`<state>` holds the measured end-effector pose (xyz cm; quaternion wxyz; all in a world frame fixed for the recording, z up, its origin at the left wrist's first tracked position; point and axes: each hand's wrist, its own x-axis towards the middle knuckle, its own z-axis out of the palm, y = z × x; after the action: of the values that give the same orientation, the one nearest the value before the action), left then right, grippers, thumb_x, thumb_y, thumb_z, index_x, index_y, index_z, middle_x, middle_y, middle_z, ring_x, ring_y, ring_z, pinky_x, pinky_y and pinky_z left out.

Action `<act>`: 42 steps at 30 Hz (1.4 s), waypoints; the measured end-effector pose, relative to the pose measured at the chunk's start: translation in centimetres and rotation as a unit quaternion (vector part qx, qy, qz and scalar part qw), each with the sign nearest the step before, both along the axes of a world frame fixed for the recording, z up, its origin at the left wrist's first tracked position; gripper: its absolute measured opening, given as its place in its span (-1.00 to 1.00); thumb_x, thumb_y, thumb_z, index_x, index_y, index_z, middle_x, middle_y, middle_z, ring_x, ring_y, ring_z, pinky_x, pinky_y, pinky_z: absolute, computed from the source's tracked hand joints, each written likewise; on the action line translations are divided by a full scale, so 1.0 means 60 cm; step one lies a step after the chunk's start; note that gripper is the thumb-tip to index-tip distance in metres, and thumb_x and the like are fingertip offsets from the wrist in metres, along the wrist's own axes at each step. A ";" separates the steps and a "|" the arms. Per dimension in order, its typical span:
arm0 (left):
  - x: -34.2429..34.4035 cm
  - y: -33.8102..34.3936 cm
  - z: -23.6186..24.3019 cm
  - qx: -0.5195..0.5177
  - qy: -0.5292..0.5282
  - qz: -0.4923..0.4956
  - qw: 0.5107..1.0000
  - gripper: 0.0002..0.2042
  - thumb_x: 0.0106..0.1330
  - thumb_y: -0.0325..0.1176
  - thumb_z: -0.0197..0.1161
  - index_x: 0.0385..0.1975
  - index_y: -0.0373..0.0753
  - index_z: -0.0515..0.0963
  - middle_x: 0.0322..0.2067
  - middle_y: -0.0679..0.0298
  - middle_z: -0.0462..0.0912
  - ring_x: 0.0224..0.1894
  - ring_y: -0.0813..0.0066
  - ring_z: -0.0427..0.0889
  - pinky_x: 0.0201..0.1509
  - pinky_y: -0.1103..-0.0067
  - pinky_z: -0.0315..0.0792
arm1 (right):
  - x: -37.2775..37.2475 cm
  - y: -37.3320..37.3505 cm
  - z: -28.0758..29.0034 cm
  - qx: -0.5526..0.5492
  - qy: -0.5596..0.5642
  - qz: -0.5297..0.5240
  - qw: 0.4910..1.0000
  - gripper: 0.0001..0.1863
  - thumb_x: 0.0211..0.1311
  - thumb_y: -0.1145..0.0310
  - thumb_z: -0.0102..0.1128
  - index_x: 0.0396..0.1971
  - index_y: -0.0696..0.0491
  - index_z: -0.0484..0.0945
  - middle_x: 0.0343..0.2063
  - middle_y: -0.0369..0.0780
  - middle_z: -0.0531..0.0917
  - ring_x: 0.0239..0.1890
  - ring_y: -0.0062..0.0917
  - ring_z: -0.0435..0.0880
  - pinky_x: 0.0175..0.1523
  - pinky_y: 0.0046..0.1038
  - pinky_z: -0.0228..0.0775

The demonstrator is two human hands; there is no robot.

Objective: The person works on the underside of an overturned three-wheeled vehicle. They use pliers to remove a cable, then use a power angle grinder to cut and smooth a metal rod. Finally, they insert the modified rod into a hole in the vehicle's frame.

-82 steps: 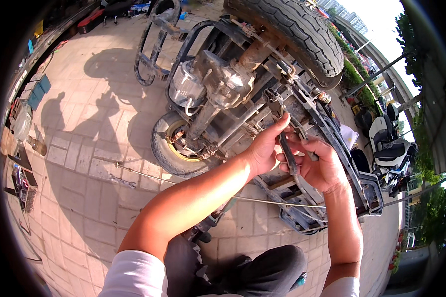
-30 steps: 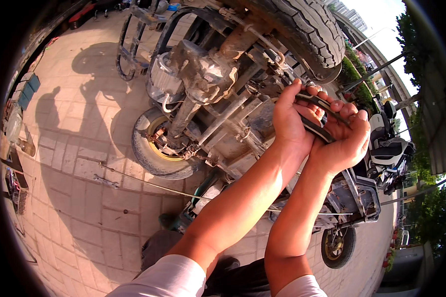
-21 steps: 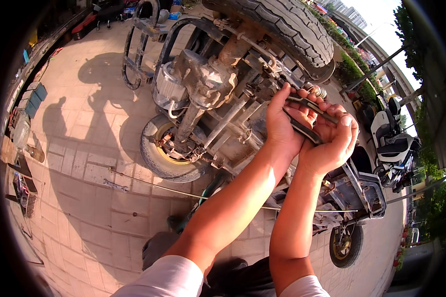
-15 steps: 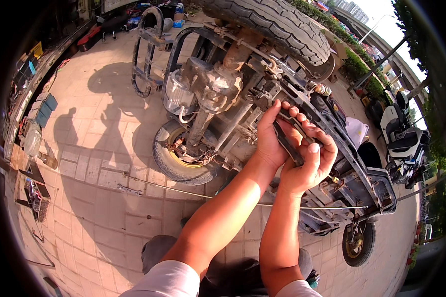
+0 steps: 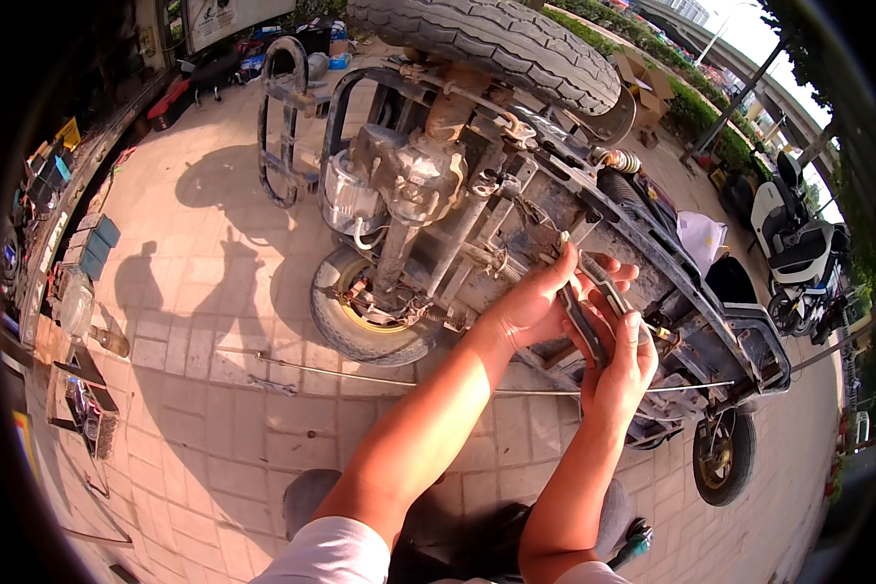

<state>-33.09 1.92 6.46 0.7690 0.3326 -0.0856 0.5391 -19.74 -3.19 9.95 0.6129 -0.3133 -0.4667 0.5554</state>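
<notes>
A pair of curved, dark brake shoes [image 5: 585,331] lies between my two hands, held up in front of a three-wheeler tipped on its side. My left hand [image 5: 528,313] grips them from the left, with its thumb along the upper end of the nearer shoe. From below, my right hand [image 5: 618,375] closes on their lower ends with its thumb on the farther shoe. Behind the hands is the vehicle's rusty frame [image 5: 545,229]. The lower wheel [image 5: 346,336], with a yellow rim and exposed inner parts, is left of my hands.
A silver motor [image 5: 352,190] sits on the axle, below the large upper tyre [image 5: 496,49]. A long thin rod [image 5: 380,381] crosses in front of the vehicle, near a wrench [image 5: 273,386] on the paving. Toolboxes [image 5: 92,248] stand left; a scooter [image 5: 798,258] is parked right.
Both hands have come lower with the brake shoes, and my right hand's grip has shifted, so more of the shoes shows. The whole view has shifted slightly.
</notes>
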 end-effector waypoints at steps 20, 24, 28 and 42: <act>-0.150 -0.015 -0.080 -0.080 0.238 0.031 0.968 -0.45 0.28 0.22 0.14 -0.14 -0.23 0.56 -0.35 0.23 0.65 -0.29 0.41 0.64 -0.25 0.52 0.52 | -0.082 0.046 0.053 -0.229 -0.305 0.329 0.864 -0.67 0.21 0.30 0.22 -0.14 0.22 0.51 -0.20 -0.14 0.63 -0.23 -0.41 0.67 -0.20 -0.29 0.59; -0.151 -0.019 -0.060 -0.124 0.242 0.087 0.958 -0.46 0.31 0.22 0.11 -0.17 -0.22 0.56 -0.34 0.23 0.66 -0.30 0.37 0.65 -0.19 0.43 0.53 | -0.099 0.062 0.067 -0.236 -0.321 0.334 0.854 -0.61 0.21 0.27 0.23 -0.07 0.21 0.47 -0.17 -0.13 0.63 -0.19 -0.38 0.68 -0.20 -0.23 0.58; -0.160 -0.012 -0.060 -0.185 0.252 0.142 0.939 -0.46 0.32 0.23 0.09 -0.14 -0.21 0.54 -0.32 0.25 0.64 -0.33 0.39 0.64 -0.23 0.42 0.50 | -0.127 0.083 0.081 -0.248 -0.338 0.335 0.844 -0.68 0.18 0.28 0.25 -0.20 0.21 0.53 -0.20 -0.13 0.62 -0.22 -0.37 0.67 -0.23 -0.26 0.57; -0.197 -0.024 -0.019 -0.190 0.352 0.166 0.901 -0.44 0.32 0.29 0.03 -0.22 -0.18 0.53 -0.39 0.24 0.61 -0.41 0.48 0.58 -0.34 0.53 0.45 | -0.167 0.087 0.078 -0.294 -0.256 0.352 0.851 -0.76 0.18 0.31 0.23 -0.30 0.19 0.59 -0.40 -0.17 0.62 -0.36 -0.42 0.64 -0.29 -0.29 0.47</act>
<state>-44.93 0.49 5.33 0.6971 0.3574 0.3510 0.5130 -29.76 2.00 14.65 0.1146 -0.4247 -0.5008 0.7454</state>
